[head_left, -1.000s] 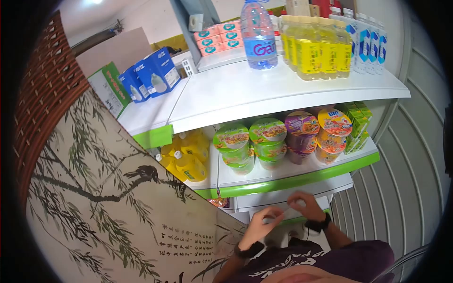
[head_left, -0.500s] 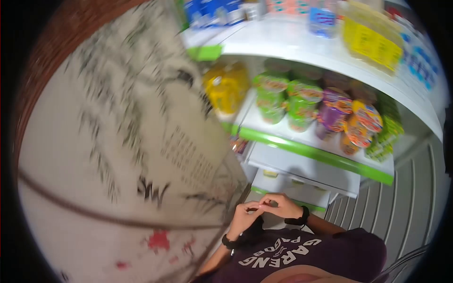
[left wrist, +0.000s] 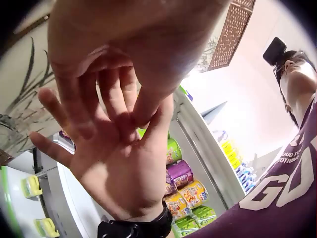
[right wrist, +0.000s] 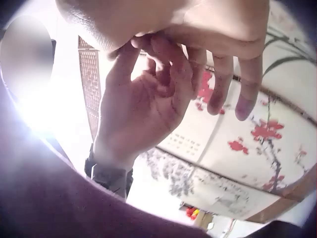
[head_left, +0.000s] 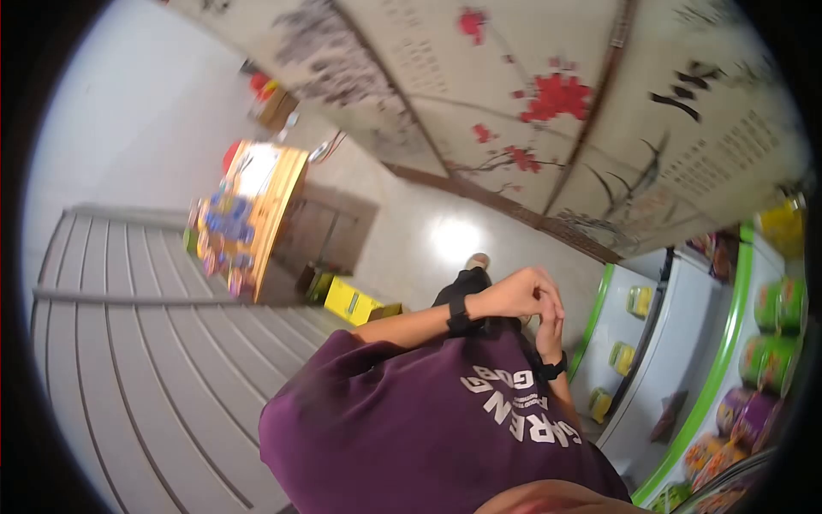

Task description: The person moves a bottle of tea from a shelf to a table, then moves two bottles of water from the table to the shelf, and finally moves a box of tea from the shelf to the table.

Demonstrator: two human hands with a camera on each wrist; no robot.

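Observation:
In front of the purple shirt (head_left: pixel 368 420), my left hand (head_left: pixel 512 295) meets my right hand (head_left: pixel 550 330). The left wrist view shows the left hand (left wrist: pixel 133 34) close above with loosely curled fingers, its fingertips against the right hand (left wrist: pixel 121 173). That right palm is turned toward the camera, with two fingers spread out straight. From the right wrist view, several fingers of the right hand (right wrist: pixel 218 25) hang fairly straight, while the left hand (right wrist: pixel 141 109) has bent fingers touching it. No object shows between the hands. Each wrist wears a dark band.
On the right stand white shelves with green edging (head_left: pixel 728 330), bearing noodle cups (head_left: pixel 766 360) and yellow packs (head_left: pixel 621 355). A painted folding screen (head_left: pixel 514 128) runs across the back. At left are a wooden table (head_left: pixel 278 218) with goods, a yellow box (head_left: pixel 355 300) and a grey ribbed wall (head_left: pixel 128 343).
The head view has swung left, away from the shelves, which now lie at the right edge. The hands, apart one second ago, came together and still touch in front of the shirt.

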